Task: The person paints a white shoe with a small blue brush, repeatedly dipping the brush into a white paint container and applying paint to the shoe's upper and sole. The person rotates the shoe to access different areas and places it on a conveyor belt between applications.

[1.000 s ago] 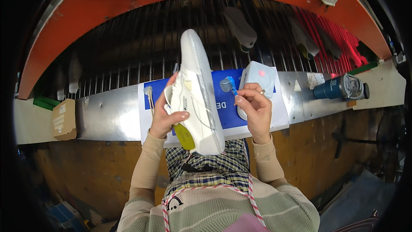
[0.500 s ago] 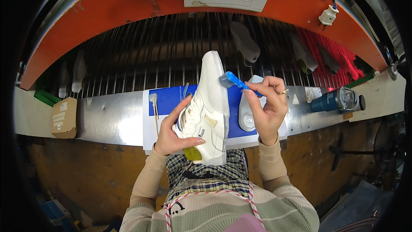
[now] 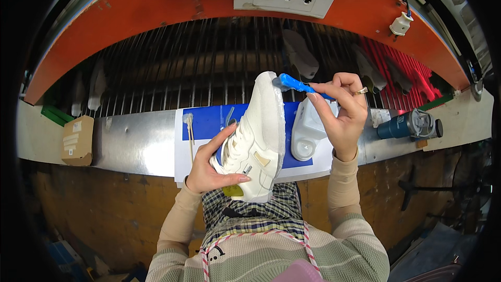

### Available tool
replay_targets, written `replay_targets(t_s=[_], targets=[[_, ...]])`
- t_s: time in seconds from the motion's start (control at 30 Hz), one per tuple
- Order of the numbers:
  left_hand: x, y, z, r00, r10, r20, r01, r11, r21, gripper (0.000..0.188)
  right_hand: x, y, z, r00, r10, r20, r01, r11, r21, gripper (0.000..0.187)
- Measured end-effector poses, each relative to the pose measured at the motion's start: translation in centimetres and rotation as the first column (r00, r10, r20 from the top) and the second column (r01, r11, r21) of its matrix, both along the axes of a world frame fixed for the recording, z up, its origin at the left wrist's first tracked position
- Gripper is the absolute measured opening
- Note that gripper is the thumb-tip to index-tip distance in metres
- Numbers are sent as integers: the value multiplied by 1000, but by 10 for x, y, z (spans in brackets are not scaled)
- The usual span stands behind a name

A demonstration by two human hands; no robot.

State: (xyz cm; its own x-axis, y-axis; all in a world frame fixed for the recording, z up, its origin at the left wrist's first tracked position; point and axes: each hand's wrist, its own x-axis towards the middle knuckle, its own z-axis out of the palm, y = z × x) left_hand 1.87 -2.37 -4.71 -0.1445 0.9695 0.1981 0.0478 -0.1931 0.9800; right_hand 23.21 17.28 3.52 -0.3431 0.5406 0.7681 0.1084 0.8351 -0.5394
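Observation:
My left hand [image 3: 213, 171] is wrapped round the heel and ankle part of a white shoe upper [image 3: 258, 141], held up with its toe pointing away from me. Between the thumb and fingers of my right hand [image 3: 342, 112] is a blue-handled brush [image 3: 297, 82]. Its bristles touch the lower edge of the shoe near the toe, on the right side. A pale, glossy band runs along that edge. Behind the right hand stands a white plastic container [image 3: 305, 128] with a small round well at its near end.
A blue and white sheet [image 3: 201, 134] lies on the metal ledge, with thin sticks [image 3: 190, 136] having pale tips. A cardboard box [image 3: 78, 140] sits left, a teal tumbler [image 3: 396, 127] right. Beyond are dark roller bars [image 3: 182, 68] carrying shoes [image 3: 300, 55], beneath an orange frame [image 3: 172, 5].
The brush has moved up the shoe's edge toward the toe, my right hand shifting right and slightly away. The shoe has tilted slightly to the right in my left hand.

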Motion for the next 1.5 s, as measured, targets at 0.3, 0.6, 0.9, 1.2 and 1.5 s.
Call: replay_targets(t_s=[0.3,0.6,0.9,1.2,1.5], targets=[[-1,3,2,996,-1,93,2,1000,-13,106,12,-2,-2,992,124,33,-125,991,37,25],[-2,10,7,988,5,157,-9,1000,19,110,22,-7,-5,971,232,58,-233,972,13,27],[7,26,20,956,56,287,-57,998,-2,107,5,-15,-27,961,226,-157,-274,845,-460,20],[15,32,36,871,172,460,-143,985,-97,92,14,-62,-50,978,95,-185,-184,814,-551,17],[21,26,33,898,203,390,-183,979,-89,93,6,-53,-39,997,-51,-54,43,988,-145,23]])
